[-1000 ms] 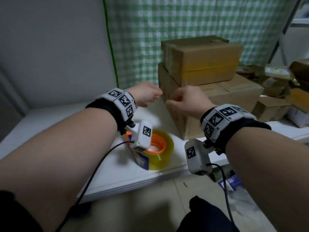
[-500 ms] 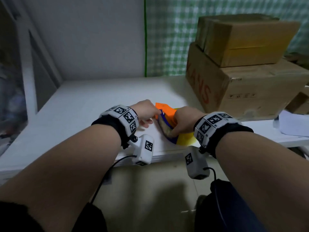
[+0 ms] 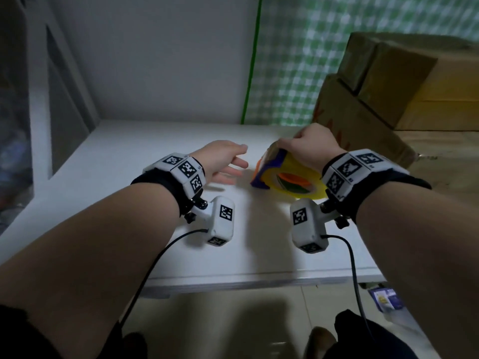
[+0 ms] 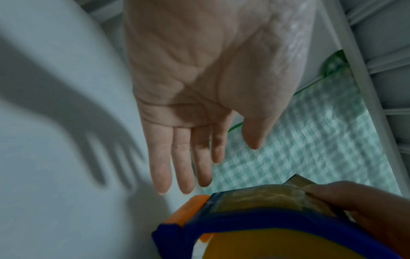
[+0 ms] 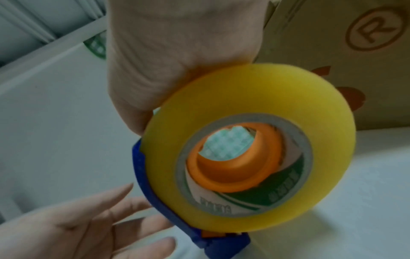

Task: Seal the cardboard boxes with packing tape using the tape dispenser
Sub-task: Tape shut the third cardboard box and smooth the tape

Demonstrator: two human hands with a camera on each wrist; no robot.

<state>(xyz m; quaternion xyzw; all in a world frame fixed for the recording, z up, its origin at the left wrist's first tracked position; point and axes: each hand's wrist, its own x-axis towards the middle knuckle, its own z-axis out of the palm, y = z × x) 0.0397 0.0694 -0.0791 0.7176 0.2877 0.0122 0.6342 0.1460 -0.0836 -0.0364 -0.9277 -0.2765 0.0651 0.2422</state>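
Yellow roll of packing tape on a blue-and-orange plastic tape dispenser (image 3: 290, 174): centre-right of head view, tilted, held above the white table top (image 3: 155, 156), w/ a crumpled brownish tape end at its top edge. In the right wrist view fills mid-frame, orange hub visible through the roll.

Step in hand, by judgement: getting the dispenser seated in the grip before going to the boxes. To do well: settle palm on the frame, free the loose tape end from the blue guard so it feeds flat, keep roll side clear of fingers so it can spin.

Right hand (image 3: 315, 149): wrapped over the dispenser's top from behind, fingers curled on it, wrist bent down.

Left hand (image 3: 220, 161): unclenched, fingers straight and together, palm angled toward the dispenser, just beside it, grasping nothing; contact not evident.

2 stacked brown cardboard boxes (image 3: 404, 99): upper right of head view, on the table, behind the right hand, not touched.
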